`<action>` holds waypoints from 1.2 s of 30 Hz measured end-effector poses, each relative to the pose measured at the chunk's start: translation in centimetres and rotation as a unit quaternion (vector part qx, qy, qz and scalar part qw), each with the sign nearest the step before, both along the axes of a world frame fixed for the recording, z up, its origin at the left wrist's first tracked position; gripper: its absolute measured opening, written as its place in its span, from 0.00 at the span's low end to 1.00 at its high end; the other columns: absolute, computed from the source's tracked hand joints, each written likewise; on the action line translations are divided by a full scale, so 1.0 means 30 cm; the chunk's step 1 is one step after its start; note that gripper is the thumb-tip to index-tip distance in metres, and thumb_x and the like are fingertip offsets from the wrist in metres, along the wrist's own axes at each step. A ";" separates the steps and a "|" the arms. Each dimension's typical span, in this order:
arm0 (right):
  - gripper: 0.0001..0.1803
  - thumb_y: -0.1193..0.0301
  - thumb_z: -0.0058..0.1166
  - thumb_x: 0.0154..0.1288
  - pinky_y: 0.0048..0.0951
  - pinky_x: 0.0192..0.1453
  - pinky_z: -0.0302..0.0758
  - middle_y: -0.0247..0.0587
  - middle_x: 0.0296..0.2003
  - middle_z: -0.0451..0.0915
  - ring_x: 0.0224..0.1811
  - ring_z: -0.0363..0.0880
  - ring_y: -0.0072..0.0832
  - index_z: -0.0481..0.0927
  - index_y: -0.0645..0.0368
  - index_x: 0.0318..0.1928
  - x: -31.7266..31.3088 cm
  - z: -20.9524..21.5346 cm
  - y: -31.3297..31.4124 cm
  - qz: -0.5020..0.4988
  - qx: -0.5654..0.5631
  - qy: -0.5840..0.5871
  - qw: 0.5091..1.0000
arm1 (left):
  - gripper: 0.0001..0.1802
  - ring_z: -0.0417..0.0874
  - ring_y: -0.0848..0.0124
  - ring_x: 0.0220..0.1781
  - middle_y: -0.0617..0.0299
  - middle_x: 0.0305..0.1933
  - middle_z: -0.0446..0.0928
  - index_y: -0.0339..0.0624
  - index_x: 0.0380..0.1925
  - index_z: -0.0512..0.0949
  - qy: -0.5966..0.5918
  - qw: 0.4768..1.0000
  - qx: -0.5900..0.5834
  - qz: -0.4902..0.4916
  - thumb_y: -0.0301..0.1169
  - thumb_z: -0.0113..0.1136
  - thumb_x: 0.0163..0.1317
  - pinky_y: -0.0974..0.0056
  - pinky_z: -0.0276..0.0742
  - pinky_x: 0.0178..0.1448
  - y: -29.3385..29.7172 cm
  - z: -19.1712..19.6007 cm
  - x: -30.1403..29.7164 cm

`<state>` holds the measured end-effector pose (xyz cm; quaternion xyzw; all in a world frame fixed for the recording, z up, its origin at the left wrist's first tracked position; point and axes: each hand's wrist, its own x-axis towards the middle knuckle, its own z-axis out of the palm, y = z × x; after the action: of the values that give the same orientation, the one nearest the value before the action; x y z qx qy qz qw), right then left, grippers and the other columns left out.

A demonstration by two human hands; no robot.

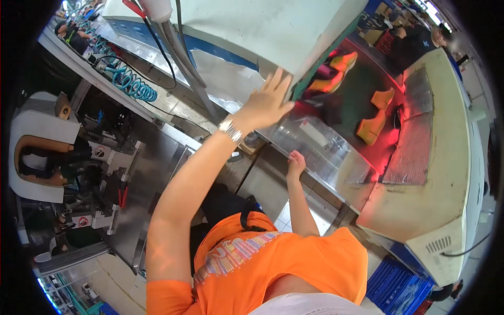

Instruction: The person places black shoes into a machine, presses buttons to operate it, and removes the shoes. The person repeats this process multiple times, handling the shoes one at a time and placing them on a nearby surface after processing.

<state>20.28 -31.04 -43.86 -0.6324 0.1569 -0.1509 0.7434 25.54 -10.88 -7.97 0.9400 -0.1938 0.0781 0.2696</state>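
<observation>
My left hand, with a metal-banded watch on its wrist, is raised with fingers spread. Its fingertips overlap the lower corner of a pale machine casing; whether they press on it I cannot tell. Lower down, my right hand hovers at or just beside the edge of a shiny metal ledge. Its fingers are loosely curled, and nothing shows in them. Beyond the ledge, under red light, several orange-yellow shoe-shaped pieces lie on a dark green belt. Something dark and blurred sits between the ledge and the belt.
A cream machine housing stands at the right, above blue slatted crates. To the left is another machine with a white curved frame. Coiled teal hoses and cables hang at the upper left. Other people appear at both far corners.
</observation>
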 end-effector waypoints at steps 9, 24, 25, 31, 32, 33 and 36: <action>0.34 0.82 0.53 0.43 0.45 0.65 0.54 0.50 0.59 0.62 0.63 0.59 0.44 0.65 0.59 0.57 0.219 0.595 -0.197 0.003 -0.564 -0.145 0.813 | 0.25 0.72 0.66 0.58 0.54 0.57 0.71 0.38 0.58 0.64 0.271 0.914 -0.302 0.027 0.25 0.52 0.60 0.64 0.66 0.60 0.188 -0.285 -0.686; 0.13 0.68 0.61 0.43 0.42 0.37 0.70 0.47 0.29 0.77 0.35 0.76 0.45 0.77 0.57 0.33 0.187 1.302 0.021 0.420 -0.713 -0.203 0.523 | 0.17 0.73 0.71 0.52 0.56 0.48 0.75 0.36 0.52 0.70 0.336 0.788 -0.503 0.117 0.28 0.49 0.64 0.68 0.67 0.58 0.223 -0.270 -1.115; 0.13 0.69 0.61 0.44 0.39 0.35 0.69 0.49 0.27 0.76 0.32 0.74 0.47 0.76 0.59 0.32 0.104 1.385 0.060 0.406 -0.664 -0.215 0.590 | 0.16 0.73 0.70 0.52 0.56 0.48 0.75 0.34 0.50 0.70 0.379 0.783 -0.487 0.082 0.30 0.47 0.64 0.67 0.66 0.59 0.173 -0.220 -1.093; 0.19 0.73 0.60 0.51 0.26 0.49 0.72 0.37 0.38 0.78 0.40 0.77 0.26 0.75 0.66 0.45 -0.267 1.486 0.243 0.338 0.070 -0.176 0.922 | 0.40 0.65 0.62 0.63 0.50 0.64 0.60 0.41 0.65 0.52 0.336 0.656 -0.660 -0.144 0.50 0.54 0.59 0.59 0.61 0.63 0.100 -0.134 -1.030; 0.22 0.74 0.59 0.52 0.31 0.53 0.70 0.39 0.43 0.76 0.45 0.75 0.30 0.72 0.65 0.49 -0.313 1.439 0.269 0.299 -0.227 -0.200 0.905 | 0.47 0.62 0.60 0.65 0.51 0.66 0.57 0.44 0.66 0.47 0.258 0.649 -0.703 -0.133 0.57 0.54 0.55 0.56 0.60 0.64 0.126 -0.083 -1.025; 0.25 0.74 0.59 0.52 0.34 0.55 0.69 0.40 0.46 0.74 0.48 0.74 0.32 0.70 0.64 0.52 -0.381 1.402 0.315 0.329 -0.185 -0.204 0.903 | 0.54 0.59 0.58 0.67 0.51 0.68 0.53 0.47 0.67 0.41 0.182 0.639 -0.737 -0.123 0.64 0.54 0.50 0.52 0.58 0.65 0.167 -0.048 -1.015; 0.31 0.73 0.62 0.49 0.35 0.58 0.67 0.40 0.50 0.72 0.53 0.71 0.33 0.67 0.61 0.55 -0.578 1.307 0.440 0.503 0.194 -0.116 0.834 | 0.55 0.60 0.58 0.66 0.52 0.65 0.59 0.45 0.65 0.50 -0.003 0.549 -0.833 -0.067 0.71 0.47 0.45 0.49 0.58 0.66 0.332 0.071 -1.062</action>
<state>2.95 -17.83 -4.66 -0.4449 -0.2446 0.2049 0.8368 -6.31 -0.92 -5.84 0.2782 -0.1051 0.1890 0.9358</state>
